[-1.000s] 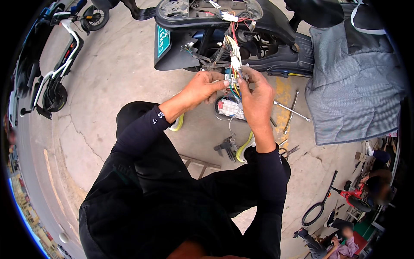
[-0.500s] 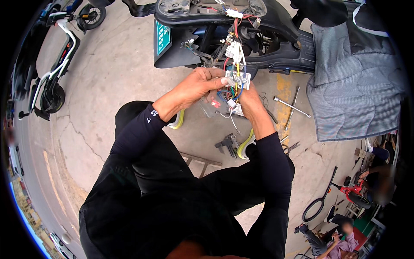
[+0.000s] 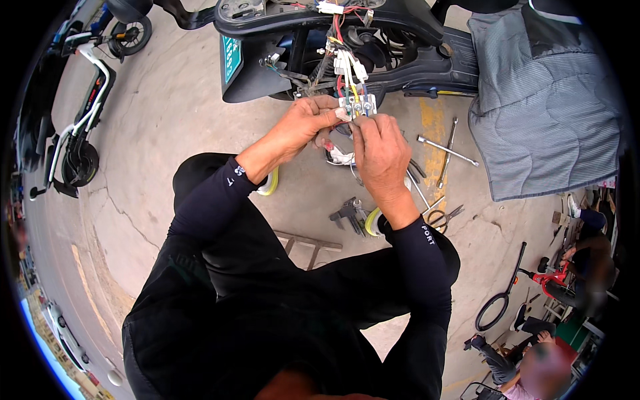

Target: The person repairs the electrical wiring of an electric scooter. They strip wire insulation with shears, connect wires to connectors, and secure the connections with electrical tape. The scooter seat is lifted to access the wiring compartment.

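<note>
My left hand grips the left side of a pale terminal block, thumb on its front, with coloured wires fastened to its metal screws. My right hand has its fingers curled together at the block's lower edge; what lies inside them is hidden. White connectors and a wire bundle hang above from the opened black electric scooter. Below the block a white item and loose wires show partly behind my hands.
Cross wrenches, scissors and a dark tool lie on the concrete near my legs. A grey quilted cover hangs at right. A white scooter stands left. At lower right, people sit near a red bike.
My right hand has come from behind the terminal block to its lower front edge, fingers now curled there. The scooter and block sit higher and further left in the picture.
</note>
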The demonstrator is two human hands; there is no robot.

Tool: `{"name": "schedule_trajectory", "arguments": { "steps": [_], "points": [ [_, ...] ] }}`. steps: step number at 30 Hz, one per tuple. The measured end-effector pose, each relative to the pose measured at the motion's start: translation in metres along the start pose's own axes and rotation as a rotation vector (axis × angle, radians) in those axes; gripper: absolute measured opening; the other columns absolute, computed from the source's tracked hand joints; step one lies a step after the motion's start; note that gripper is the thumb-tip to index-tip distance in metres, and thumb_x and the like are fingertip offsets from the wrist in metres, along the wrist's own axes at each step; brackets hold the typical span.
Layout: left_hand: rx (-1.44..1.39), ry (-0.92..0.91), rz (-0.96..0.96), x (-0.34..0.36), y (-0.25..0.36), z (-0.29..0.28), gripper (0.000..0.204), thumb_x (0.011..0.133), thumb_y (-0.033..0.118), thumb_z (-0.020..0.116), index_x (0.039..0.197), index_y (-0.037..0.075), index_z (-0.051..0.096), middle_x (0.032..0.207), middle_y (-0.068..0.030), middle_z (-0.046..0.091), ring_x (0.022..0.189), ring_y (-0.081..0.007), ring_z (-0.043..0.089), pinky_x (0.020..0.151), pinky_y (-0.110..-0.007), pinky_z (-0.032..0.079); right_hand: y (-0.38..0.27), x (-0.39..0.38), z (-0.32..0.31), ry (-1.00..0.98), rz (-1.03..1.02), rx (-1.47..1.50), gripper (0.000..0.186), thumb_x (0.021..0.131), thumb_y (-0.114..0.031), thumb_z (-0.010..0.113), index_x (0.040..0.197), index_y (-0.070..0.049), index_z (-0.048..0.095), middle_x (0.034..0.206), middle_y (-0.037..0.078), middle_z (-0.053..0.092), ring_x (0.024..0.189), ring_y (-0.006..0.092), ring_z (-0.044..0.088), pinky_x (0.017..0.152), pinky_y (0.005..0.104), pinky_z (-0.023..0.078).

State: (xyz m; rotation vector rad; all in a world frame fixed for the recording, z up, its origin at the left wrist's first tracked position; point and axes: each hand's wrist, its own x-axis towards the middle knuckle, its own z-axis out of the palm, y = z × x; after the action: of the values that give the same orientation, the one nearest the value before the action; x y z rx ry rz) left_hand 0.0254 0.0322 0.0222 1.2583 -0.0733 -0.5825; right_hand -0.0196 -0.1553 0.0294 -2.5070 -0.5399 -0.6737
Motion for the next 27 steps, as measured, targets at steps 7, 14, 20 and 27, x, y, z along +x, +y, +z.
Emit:
{"name": "schedule_trajectory", "arguments": {
  "steps": [7, 14, 20, 27],
  "points": [
    [0.071, 0.05, 0.086, -0.003, -0.004, 0.009, 0.033, 0.1, 0.028, 0.063, 0.118, 0.0, 0.061, 0.08, -0.0002, 0.062, 0.054, -0.0043, 0.048, 0.049, -0.021, 0.039, 0.043, -0.005, 0.002, 0.187, 0.761, 0.717, 0.012, 0.092, -0.01, 0.072, 0.098, -0.001, 0.066, 0.079, 0.004, 0.067, 0.063, 0.0104, 0.058, 0.056, 0.0271, 0.046],
    [0.131, -0.056, 0.008, 0.0, 0.013, 0.005, 0.04, 0.1, 0.03, 0.063, 0.124, -0.002, 0.061, 0.086, -0.0031, 0.067, 0.06, -0.0084, 0.065, 0.05, -0.02, 0.045, 0.094, 0.012, 0.072, -0.151, 0.707, 0.845, 0.011, 0.089, -0.004, 0.071, 0.096, 0.004, 0.07, 0.078, 0.004, 0.069, 0.066, 0.0114, 0.063, 0.058, 0.0272, 0.05],
    [0.108, -0.018, -0.038, 0.0, -0.001, -0.013, 0.037, 0.1, 0.028, 0.063, 0.12, -0.003, 0.062, 0.078, -0.0002, 0.063, 0.053, -0.0065, 0.057, 0.049, -0.021, 0.046, 0.054, 0.012, 0.096, -0.475, 1.161, 0.978, 0.02, 0.099, -0.012, 0.056, 0.102, 0.002, 0.07, 0.091, 0.008, 0.071, 0.078, 0.0179, 0.068, 0.062, 0.0314, 0.056],
    [0.184, 0.073, -0.054, 0.014, -0.015, -0.009, 0.031, 0.101, 0.025, 0.064, 0.12, 0.001, 0.064, 0.073, 0.0035, 0.057, 0.052, -0.0037, 0.05, 0.048, -0.021, 0.04, 0.104, -0.023, 0.082, -0.336, 1.169, 0.832, 0.034, 0.103, -0.022, 0.052, 0.122, 0.003, 0.062, 0.105, 0.012, 0.07, 0.087, 0.0197, 0.07, 0.073, 0.0335, 0.056]
  ]
}}
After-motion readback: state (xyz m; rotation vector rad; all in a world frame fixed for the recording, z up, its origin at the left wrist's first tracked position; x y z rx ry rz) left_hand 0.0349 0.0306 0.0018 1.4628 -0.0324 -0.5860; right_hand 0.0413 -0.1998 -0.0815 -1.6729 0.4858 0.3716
